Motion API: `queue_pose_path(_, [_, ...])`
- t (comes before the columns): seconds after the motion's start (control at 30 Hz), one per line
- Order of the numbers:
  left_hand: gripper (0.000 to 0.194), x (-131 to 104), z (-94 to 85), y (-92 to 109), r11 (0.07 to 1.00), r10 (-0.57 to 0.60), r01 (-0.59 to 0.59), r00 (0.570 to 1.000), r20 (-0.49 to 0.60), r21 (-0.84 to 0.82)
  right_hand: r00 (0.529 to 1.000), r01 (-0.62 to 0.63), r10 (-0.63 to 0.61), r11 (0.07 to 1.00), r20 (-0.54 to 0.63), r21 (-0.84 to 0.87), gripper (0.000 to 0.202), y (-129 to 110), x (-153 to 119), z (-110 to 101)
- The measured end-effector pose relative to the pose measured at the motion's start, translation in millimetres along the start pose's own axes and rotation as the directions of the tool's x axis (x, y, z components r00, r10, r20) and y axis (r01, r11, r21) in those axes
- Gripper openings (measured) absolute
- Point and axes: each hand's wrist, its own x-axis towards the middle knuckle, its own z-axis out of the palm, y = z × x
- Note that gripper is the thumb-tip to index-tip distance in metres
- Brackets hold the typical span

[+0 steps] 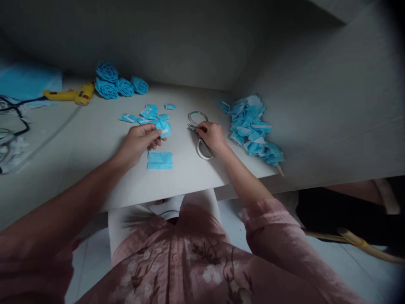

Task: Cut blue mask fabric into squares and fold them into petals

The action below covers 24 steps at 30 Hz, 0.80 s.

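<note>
My left hand (142, 139) pinches a small folded blue piece of cloth or paper (163, 128) between thumb and fingers, a pale strip on its face. Below it, a flat blue rectangle (160, 161) lies on the table. My right hand (211, 134) is closed, fingertips pressed together at a cluster of small dark, spiky bits (191, 126); what they grip, if anything, is too small to make out. By this hand are a thin ring (198, 113) and a pale D-shaped handle loop (205, 150). Several folded blue pieces (149, 112) lie beyond my left hand.
Several blue rolled fabric roses (106, 72) stand at the back left, beside a yellow glue gun (84, 94) with a black cord. A heap of crumpled blue pieces (249, 124) lies at right, near the side wall. The table's front edge (190, 195) runs before my lap.
</note>
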Motion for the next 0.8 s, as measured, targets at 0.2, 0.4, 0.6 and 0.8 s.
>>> queue_pose_path(0.2, [0.015,-0.6,-1.1,-2.9,1.0,-0.001,0.001,1.0,0.025,0.001,0.998,-0.06,0.064,0.986,-0.019,0.154,0.026,8.2,1.4,3.7])
queue_pose_path(0.4, [0.018,-2.1,0.9,-1.7,1.0,-0.018,0.018,0.999,0.026,-0.005,0.995,0.084,-0.085,0.996,-0.047,-0.028,0.031,-3.8,-6.3,-5.8])
queue_pose_path(0.6, [0.018,-2.2,3.0,1.4,0.999,-0.034,0.034,0.999,0.018,-0.012,0.983,0.181,-0.171,0.923,0.061,-0.34,0.031,-24.8,-7.5,1.3])
queue_pose_path(0.8, [0.02,-2.0,3.4,1.6,0.999,-0.046,0.046,0.999,0.012,-0.027,0.99,0.142,-0.118,0.893,0.083,-0.427,0.024,-31.1,-2.0,5.4])
